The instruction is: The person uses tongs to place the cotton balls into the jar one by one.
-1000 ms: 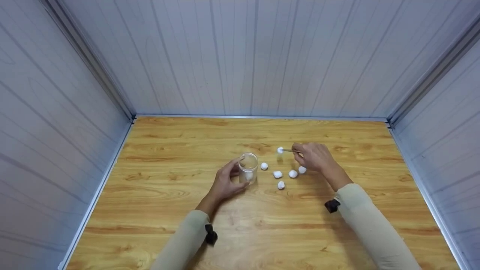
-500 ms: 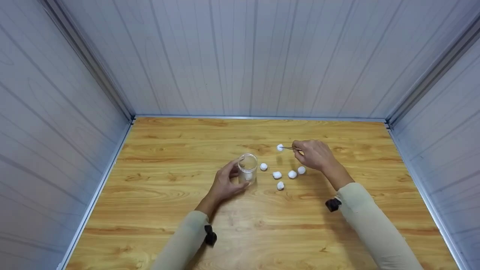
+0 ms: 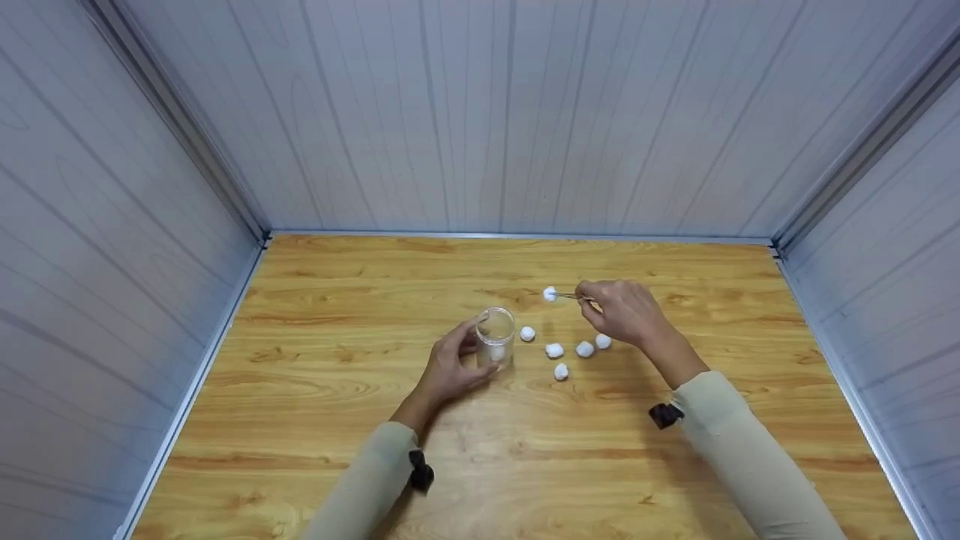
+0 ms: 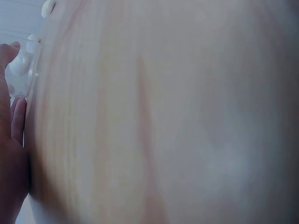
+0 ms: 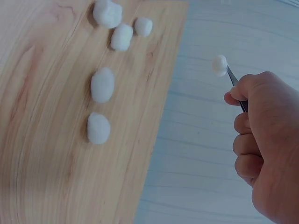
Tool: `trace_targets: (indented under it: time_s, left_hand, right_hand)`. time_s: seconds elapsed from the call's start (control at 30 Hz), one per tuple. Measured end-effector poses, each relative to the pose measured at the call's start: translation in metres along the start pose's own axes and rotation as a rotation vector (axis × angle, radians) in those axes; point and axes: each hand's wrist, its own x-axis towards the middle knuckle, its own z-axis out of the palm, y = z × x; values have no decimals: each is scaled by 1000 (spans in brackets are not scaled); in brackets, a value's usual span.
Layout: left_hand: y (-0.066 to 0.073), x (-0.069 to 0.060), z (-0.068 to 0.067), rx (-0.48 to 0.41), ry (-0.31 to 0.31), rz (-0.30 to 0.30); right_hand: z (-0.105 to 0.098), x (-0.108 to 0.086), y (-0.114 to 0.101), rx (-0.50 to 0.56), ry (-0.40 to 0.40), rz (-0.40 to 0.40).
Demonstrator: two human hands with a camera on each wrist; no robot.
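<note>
My left hand (image 3: 450, 365) grips a clear glass jar (image 3: 496, 330) that stands upright on the table, its mouth uncovered. A white cotton ball (image 4: 21, 63) shows through the jar's wall in the left wrist view. With its fingers curled, my right hand (image 3: 626, 311) pinches metal tweezers (image 3: 571, 295). A cotton ball (image 5: 219, 65) is caught in the tweezers' tips, held above the table, to the right of the jar and farther back. Several loose cotton balls (image 3: 554, 350) lie on the wood between the jar and my right forearm.
The wood-grain table (image 3: 337, 300) is enclosed by pale panelled walls (image 3: 480, 112) at the back and both sides, with metal trim along the edges. One loose cotton ball (image 3: 528, 334) lies close to the jar's right side. A small black device sits at each sleeve cuff.
My right hand has shifted slightly back and then left, carrying the tweezers and cotton ball toward the jar's side. The left hand and jar stay in place.
</note>
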Motion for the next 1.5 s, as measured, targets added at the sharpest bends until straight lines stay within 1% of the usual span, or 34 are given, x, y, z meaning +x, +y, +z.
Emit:
trace_targets:
  time_s: [0.13,0.33,0.5,0.6,0.73,0.9,1.07,1.23,1.5]
  left_hand:
    - [0,0,0,-5,4,7]
    - [0,1,0,12,-1,11]
    - [0,1,0,24,-15,-1]
    - [0,1,0,28,-15,3]
    - [0,1,0,26,-12,6]
    - [0,1,0,24,-8,-9]
    - [1,1,0,20,-1,-15]
    - [2,1,0,1,2,-9]
    - [-1,1,-1,3,-11,7]
  right_hand:
    - [-3,2,-6,-2,18,-34]
    - [-7,3,-15,-3,47,-61]
    - [-7,5,-21,-3,73,-95]
    - [-7,6,-25,-11,92,-123]
    - [-7,8,-31,-9,112,-137]
    - [-9,11,-40,21,104,-140]
    - [-10,14,-51,37,100,-170]
    - [-6,15,-59,30,108,-200]
    - [-2,16,-67,48,94,-214]
